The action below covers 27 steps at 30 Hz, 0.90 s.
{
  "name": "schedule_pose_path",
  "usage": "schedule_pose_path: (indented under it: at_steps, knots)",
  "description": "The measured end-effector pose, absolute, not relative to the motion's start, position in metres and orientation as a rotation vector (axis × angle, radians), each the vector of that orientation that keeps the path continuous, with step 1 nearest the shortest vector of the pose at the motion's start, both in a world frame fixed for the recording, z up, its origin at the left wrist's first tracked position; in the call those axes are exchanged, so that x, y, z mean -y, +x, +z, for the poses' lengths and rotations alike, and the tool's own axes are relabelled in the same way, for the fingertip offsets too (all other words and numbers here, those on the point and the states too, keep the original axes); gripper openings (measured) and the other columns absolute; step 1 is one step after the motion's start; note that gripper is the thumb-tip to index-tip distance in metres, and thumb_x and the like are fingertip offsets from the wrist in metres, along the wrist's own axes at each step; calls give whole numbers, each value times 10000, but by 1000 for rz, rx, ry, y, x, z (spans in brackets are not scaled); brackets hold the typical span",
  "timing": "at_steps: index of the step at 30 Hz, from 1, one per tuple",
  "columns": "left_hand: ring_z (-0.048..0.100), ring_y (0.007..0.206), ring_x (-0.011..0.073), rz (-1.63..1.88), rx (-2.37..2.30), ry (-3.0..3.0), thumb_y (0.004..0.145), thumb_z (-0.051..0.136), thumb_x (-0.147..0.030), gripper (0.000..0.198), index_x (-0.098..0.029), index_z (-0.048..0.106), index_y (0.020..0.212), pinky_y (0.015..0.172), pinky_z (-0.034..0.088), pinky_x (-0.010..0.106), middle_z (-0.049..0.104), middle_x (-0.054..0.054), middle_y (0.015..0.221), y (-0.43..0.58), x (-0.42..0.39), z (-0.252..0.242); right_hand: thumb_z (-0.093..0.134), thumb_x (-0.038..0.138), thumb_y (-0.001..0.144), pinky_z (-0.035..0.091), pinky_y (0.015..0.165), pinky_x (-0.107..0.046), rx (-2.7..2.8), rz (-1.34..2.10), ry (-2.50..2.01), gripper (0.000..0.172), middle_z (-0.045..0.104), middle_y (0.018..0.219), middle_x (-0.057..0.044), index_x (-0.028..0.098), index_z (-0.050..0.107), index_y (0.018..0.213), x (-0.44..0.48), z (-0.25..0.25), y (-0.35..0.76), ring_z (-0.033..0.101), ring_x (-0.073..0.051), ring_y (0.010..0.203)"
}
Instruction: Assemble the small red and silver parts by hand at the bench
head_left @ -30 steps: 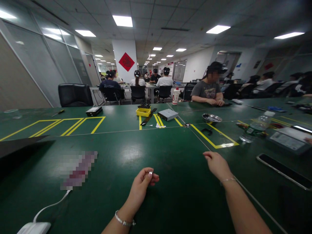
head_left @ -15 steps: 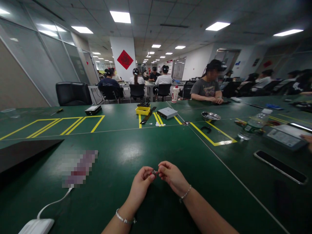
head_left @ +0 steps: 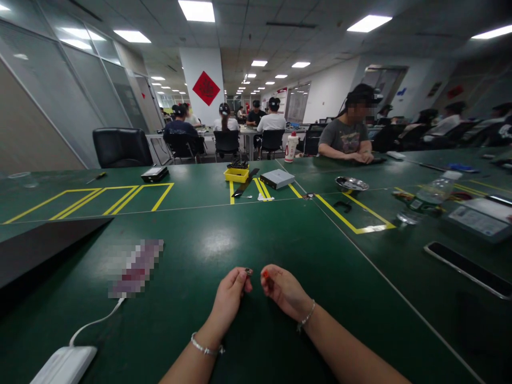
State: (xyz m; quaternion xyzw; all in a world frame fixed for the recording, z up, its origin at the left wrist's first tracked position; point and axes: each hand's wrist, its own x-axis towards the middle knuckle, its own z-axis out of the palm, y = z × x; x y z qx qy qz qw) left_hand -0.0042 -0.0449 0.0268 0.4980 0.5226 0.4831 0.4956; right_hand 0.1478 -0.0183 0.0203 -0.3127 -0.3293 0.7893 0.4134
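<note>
Just above the green table [head_left: 224, 234], my left hand [head_left: 229, 293] pinches a small dark metallic piece [head_left: 248, 271] between thumb and fingertips. It is too small to name. Facing it, my right hand [head_left: 286, 288] has its fingers curled round a small orange-red piece [head_left: 266, 274], whose kind I cannot make out. A narrow gap separates the two hands. Part of what each hand holds is hidden by the fingers.
To the left lie a blurred phone [head_left: 138, 266] on a white cable and a white power bank [head_left: 66, 365]. Another phone [head_left: 466, 269], a plastic bottle [head_left: 428, 197] and a metal bowl [head_left: 352, 184] are at right. Farther back stand a yellow tray [head_left: 236, 175] and a grey box [head_left: 277, 178].
My hands have drawn slightly apart. The orange-red piece now shows in my right fingers, while the dark metallic piece stays in my left. The view has shifted a little.
</note>
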Motion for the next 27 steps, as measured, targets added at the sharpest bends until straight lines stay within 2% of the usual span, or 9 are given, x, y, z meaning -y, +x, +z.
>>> schedule_pose_path:
  at_steps: [4,8,11,17,20,24,27]
  knots:
    - [508,600,111,1180,-1229,1109,706,541,-322,223,-145,561,840,528,360,203,580,4,663,-3,43,25,636,301,649,332,508,-189,715,1986,-769,195,545,602,28,187,549,782,17,21,147,457,-56,516]
    - [548,707,131,1204,-1169,1069,654,594,-250,197,-151,567,822,646,403,231,616,25,766,-2,42,24,643,298,640,324,477,-183,651,1916,-817,168,522,559,38,181,551,718,16,22,146,430,-48,472]
    - [551,715,130,1229,-1181,1074,626,606,-197,189,-150,564,804,684,407,246,615,22,765,-2,42,22,626,320,653,345,493,-199,637,1926,-826,177,524,575,26,167,565,717,16,23,147,446,-59,489]
    - [534,675,112,1226,-1197,1117,615,601,-158,141,-154,543,744,649,402,224,589,-4,722,-3,42,20,637,249,642,382,600,-229,648,1945,-744,173,567,671,3,172,583,786,18,23,149,504,-81,600]
    - [538,691,116,1218,-1206,1098,626,602,-174,145,-155,544,758,664,402,228,591,-4,732,-2,42,21,630,268,650,380,613,-241,682,1910,-743,171,573,681,-1,176,586,787,17,22,147,506,-86,611]
    - [549,724,138,1204,-1224,1087,689,557,-277,173,-150,565,806,689,402,249,611,20,758,-2,41,23,626,342,645,372,586,-246,747,1850,-815,199,549,610,7,164,597,728,17,20,145,483,-84,570]
    - [542,672,133,1192,-1242,1123,731,502,-342,213,-150,574,788,647,395,239,604,11,688,-3,42,23,669,303,597,370,585,-245,775,1799,-841,201,552,628,11,171,606,734,16,20,144,475,-79,570]
